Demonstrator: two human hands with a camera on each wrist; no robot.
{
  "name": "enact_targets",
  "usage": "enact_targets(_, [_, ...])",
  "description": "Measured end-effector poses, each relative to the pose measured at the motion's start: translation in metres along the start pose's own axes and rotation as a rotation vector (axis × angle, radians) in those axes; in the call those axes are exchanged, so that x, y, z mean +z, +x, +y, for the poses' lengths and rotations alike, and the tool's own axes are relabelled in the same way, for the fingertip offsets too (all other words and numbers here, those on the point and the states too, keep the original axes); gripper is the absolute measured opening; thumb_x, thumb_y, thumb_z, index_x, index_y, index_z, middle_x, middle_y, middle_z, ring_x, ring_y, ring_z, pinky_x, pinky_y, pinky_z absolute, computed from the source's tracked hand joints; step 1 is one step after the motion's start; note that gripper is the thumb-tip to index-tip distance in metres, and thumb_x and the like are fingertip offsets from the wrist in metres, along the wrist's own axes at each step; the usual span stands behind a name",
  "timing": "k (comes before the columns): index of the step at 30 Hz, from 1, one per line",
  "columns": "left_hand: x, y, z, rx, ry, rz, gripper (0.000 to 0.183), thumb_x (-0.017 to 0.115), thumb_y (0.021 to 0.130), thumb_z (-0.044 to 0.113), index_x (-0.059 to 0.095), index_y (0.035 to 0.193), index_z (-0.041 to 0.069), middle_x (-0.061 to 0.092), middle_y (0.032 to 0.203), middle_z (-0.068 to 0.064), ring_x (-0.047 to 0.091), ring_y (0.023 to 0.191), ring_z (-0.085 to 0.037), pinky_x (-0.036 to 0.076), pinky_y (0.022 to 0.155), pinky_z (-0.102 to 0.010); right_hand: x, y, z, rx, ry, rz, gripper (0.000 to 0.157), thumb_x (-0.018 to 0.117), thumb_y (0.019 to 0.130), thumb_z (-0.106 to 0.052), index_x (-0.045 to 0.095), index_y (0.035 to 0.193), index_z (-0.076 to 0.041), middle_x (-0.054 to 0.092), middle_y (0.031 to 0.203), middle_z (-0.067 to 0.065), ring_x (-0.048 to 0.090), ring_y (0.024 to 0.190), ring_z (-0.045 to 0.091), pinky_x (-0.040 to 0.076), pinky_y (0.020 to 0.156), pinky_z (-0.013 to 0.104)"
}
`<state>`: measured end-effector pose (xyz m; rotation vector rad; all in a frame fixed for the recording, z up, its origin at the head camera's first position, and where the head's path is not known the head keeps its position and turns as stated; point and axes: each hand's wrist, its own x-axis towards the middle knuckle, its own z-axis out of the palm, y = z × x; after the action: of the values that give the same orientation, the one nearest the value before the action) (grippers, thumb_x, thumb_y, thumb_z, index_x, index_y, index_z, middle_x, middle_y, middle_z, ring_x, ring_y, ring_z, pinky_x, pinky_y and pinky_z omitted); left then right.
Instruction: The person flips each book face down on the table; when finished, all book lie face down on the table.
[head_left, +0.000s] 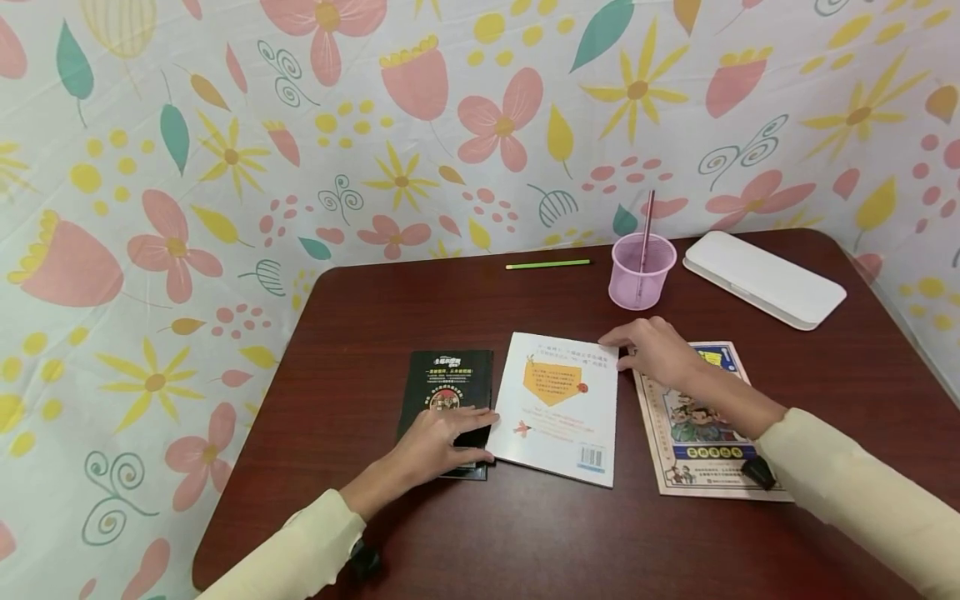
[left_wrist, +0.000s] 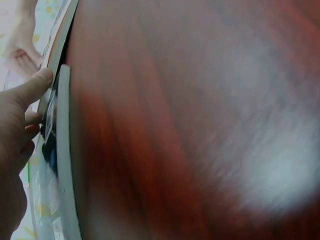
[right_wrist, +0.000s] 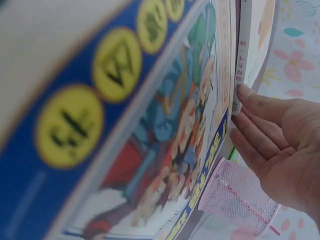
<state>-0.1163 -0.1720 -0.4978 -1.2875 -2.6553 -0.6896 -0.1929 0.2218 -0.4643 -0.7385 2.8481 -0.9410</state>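
Observation:
A white book (head_left: 558, 408) with an orange panel and a barcode lies between two other books, beside a black book (head_left: 450, 375). My left hand (head_left: 438, 442) reaches across the black book. Its thumb and fingers hold the white book's left edge; in the left wrist view the thumb (left_wrist: 42, 80) presses that edge. My right hand (head_left: 660, 354) pinches the white book's upper right corner, and the thumb (right_wrist: 265, 105) touches the spine in the right wrist view. Under the right forearm is a colourful comic-style book (head_left: 701, 433), partly hidden by the arm.
Behind the books stand a pink mesh pen cup (head_left: 637, 279) with a pencil in it and a white case (head_left: 765, 279). A green pencil (head_left: 551, 265) lies near the back edge of the dark wooden table (head_left: 360, 308). A floral cloth hangs behind.

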Motion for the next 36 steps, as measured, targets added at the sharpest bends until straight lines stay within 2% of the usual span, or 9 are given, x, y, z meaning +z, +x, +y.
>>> enact_targets(5, [0.008, -0.004, 0.007, 0.004, -0.003, 0.028, 0.056, 0.091, 0.086, 0.036, 0.076, 0.134, 0.012, 0.072, 0.134, -0.01, 0.072, 0.119, -0.017, 0.063, 0.083, -0.033, -0.002, 0.006, 0.005, -0.032, 0.018, -0.023, 0.038, 0.084, 0.084, 0.01, 0.078, 0.121, 0.003, 0.077, 0.117, 0.019, 0.073, 0.112, 0.04, 0.06, 0.089, 0.054])
enact_targets(13, [0.016, -0.009, 0.014, 0.004, 0.012, 0.079, 0.056, 0.092, 0.084, 0.037, 0.077, 0.132, 0.012, 0.073, 0.132, -0.01, 0.072, 0.118, -0.018, 0.062, 0.087, -0.034, -0.001, 0.013, 0.018, -0.037, 0.067, -0.058, 0.034, 0.086, 0.085, 0.006, 0.081, 0.118, -0.001, 0.078, 0.116, 0.016, 0.073, 0.113, 0.039, 0.061, 0.087, 0.052])
enact_targets(21, [0.02, -0.011, 0.023, -0.006, 0.007, 0.09, 0.052, 0.093, 0.084, 0.035, 0.079, 0.129, 0.012, 0.074, 0.131, -0.01, 0.072, 0.12, -0.02, 0.062, 0.089, -0.035, -0.002, 0.019, 0.022, -0.086, 0.095, -0.068, 0.035, 0.086, 0.081, 0.011, 0.081, 0.115, 0.002, 0.079, 0.112, 0.017, 0.074, 0.109, 0.039, 0.061, 0.089, 0.053])
enact_targets(36, [0.022, -0.014, 0.031, -0.024, -0.002, 0.082, 0.047, 0.092, 0.086, 0.034, 0.08, 0.127, 0.015, 0.074, 0.13, -0.007, 0.071, 0.121, -0.02, 0.061, 0.092, -0.036, -0.001, 0.022, 0.02, -0.065, 0.083, -0.092, 0.035, 0.086, 0.082, 0.01, 0.081, 0.115, 0.001, 0.079, 0.112, 0.016, 0.074, 0.108, 0.039, 0.06, 0.092, 0.054])
